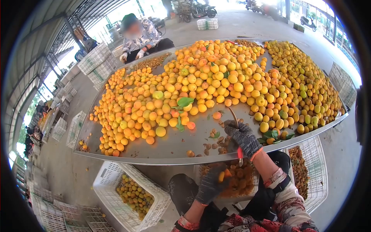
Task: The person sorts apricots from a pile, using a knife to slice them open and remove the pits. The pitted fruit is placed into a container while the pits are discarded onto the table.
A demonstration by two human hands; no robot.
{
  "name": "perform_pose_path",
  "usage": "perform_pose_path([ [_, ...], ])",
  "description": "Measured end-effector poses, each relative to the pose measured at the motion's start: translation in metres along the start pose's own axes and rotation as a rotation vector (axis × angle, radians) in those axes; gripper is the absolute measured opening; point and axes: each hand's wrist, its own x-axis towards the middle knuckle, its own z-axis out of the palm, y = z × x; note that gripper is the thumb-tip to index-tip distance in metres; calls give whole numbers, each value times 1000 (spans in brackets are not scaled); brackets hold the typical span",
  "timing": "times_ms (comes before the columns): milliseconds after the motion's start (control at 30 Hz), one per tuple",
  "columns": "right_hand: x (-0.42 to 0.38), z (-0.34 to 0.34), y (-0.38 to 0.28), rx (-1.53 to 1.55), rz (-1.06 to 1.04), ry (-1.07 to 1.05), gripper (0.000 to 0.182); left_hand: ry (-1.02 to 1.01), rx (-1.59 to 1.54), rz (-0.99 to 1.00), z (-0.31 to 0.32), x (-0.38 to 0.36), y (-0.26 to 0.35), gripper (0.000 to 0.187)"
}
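My right hand [242, 137], in a dark grey knitted glove, is closed around a slim tool over the near edge of the metal table. A thin curved brown end [233, 116] of this tool rises above my fist, and its red end [240, 153] sticks out below. Lower down, my left hand [211, 185], gloved alike, is blurred by motion above a crate of orange fruit pieces [243, 178]. An orange apricot piece [221, 176] shows at its fingers; whether they grip it I cannot make out. Whole apricots [201, 83] are heaped across the table.
Brown stones [222, 144] and green leaves lie by the table's raised rim [174, 160]. A white crate [106, 176] with yellow-green fruit stands at left, another crate [319, 174] with brown scraps at right. Across the table sits a co-worker [141, 36] in white gloves.
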Motion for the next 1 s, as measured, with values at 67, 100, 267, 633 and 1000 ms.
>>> perform_pose_path([
  [67, 11, -1, -9, -45, 59, 9, 35, -170, 98, -159, 6, -5, -18, 46],
  [100, 18, -1, -14, -88, 118, 19, 36, -165, 99, -160, 10, -9, -27, 46],
  [267, 56, 9, -26, -229, 169, -77, 40, -168, 322, -71, 15, -9, -39, 54],
  [633, 161, 74, 11, -1138, -49, -184, 63, -218, 137, -39, 8, 0, -45, 40],
  [1000, 132, 61, 2, -1022, -159, -95, 53, -130, -582, -117, 11, -18, -73, 36],
])
